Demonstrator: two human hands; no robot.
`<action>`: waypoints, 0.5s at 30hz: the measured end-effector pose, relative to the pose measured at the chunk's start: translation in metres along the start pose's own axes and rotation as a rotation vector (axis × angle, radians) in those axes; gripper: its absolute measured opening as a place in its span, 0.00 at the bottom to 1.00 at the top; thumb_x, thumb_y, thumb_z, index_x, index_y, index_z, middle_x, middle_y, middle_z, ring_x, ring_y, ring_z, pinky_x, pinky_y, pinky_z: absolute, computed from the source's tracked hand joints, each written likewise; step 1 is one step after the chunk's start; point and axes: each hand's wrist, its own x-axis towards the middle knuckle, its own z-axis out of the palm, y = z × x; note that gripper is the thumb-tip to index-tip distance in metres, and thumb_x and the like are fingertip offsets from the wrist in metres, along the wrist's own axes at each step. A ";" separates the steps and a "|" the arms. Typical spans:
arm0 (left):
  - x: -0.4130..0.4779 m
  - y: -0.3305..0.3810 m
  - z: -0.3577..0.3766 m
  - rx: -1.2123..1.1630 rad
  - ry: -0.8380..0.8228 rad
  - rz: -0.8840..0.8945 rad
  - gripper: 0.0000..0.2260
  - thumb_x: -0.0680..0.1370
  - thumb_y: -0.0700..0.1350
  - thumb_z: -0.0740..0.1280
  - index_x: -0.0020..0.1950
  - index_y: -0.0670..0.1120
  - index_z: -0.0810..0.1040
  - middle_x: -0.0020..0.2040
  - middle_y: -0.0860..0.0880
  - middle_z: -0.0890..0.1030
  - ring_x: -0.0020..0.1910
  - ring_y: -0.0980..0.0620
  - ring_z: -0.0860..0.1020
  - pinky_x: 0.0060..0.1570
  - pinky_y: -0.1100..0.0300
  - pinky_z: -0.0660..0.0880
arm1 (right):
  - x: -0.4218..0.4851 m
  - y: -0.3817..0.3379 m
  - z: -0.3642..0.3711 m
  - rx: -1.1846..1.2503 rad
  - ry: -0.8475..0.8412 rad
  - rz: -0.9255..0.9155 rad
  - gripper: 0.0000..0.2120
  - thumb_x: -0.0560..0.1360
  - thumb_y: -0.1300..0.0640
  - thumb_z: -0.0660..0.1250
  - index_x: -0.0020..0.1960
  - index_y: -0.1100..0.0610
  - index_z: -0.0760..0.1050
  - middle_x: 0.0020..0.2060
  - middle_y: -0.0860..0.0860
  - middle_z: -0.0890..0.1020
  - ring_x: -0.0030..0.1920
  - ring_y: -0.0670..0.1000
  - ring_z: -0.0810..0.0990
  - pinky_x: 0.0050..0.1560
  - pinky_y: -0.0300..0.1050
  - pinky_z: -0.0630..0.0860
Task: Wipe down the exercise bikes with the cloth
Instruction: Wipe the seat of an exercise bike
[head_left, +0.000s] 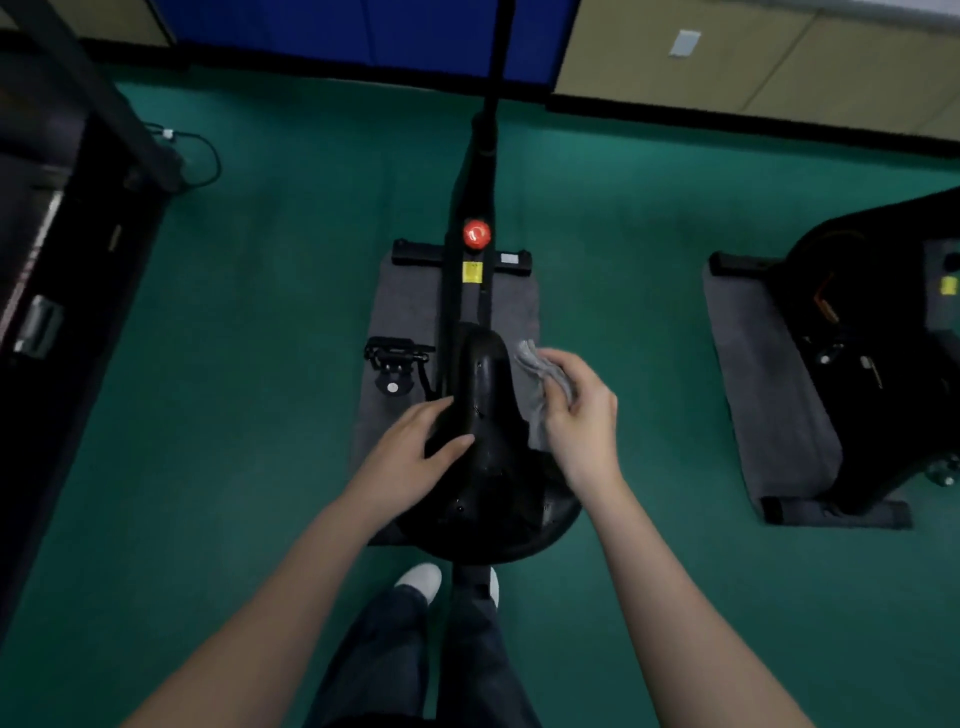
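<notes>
Cloth (543, 371), grey and crumpled, sat bunched in the right hand (576, 410). The fingers (563, 374) were curled over it and clamped it against the palm. A loose fold stuck out past the fingertips toward the front of the bike, and more of the fabric hung below the hand. The bundle lay just beside the right edge of the black saddle (483, 415), near its narrow nose; whether it actually touched the saddle could not be told.

On the other side, the left hand (410, 457) rested on the saddle's left flank. Its fingers were nearly straight and close together along the edge, and the thumb was spread onto the top surface, gripping nothing.

The exercise bike (470, 301) stood on a grey mat (410, 312) laid on green floor (260, 364). A red knob (476, 234) sat on the frame with a yellow label (471, 272) just below it, and a black pedal (395, 356) stuck out to the left of the saddle.

A second bike (883, 338) stood well apart to the right on its own mat (769, 389). A white shoe (421, 579) showed below the saddle's wide rear.
</notes>
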 end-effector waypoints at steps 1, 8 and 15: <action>0.002 0.001 0.003 -0.018 0.013 -0.022 0.27 0.77 0.55 0.64 0.74 0.48 0.63 0.71 0.52 0.67 0.66 0.59 0.66 0.62 0.70 0.59 | 0.014 0.000 0.005 -0.023 -0.026 -0.041 0.16 0.74 0.70 0.61 0.58 0.58 0.79 0.52 0.51 0.82 0.55 0.48 0.79 0.57 0.40 0.74; 0.006 -0.004 0.022 -0.103 0.121 -0.075 0.28 0.75 0.59 0.66 0.72 0.48 0.68 0.65 0.49 0.74 0.64 0.54 0.72 0.66 0.56 0.68 | 0.054 0.014 0.029 -0.044 -0.216 -0.086 0.17 0.75 0.70 0.60 0.58 0.57 0.78 0.51 0.51 0.82 0.50 0.46 0.80 0.52 0.35 0.75; 0.008 -0.003 0.027 -0.185 0.161 -0.098 0.25 0.74 0.54 0.69 0.70 0.51 0.70 0.63 0.51 0.76 0.61 0.56 0.74 0.65 0.57 0.70 | 0.000 0.038 0.002 0.002 -0.232 -0.022 0.16 0.73 0.71 0.64 0.55 0.57 0.80 0.50 0.46 0.83 0.52 0.38 0.78 0.52 0.25 0.69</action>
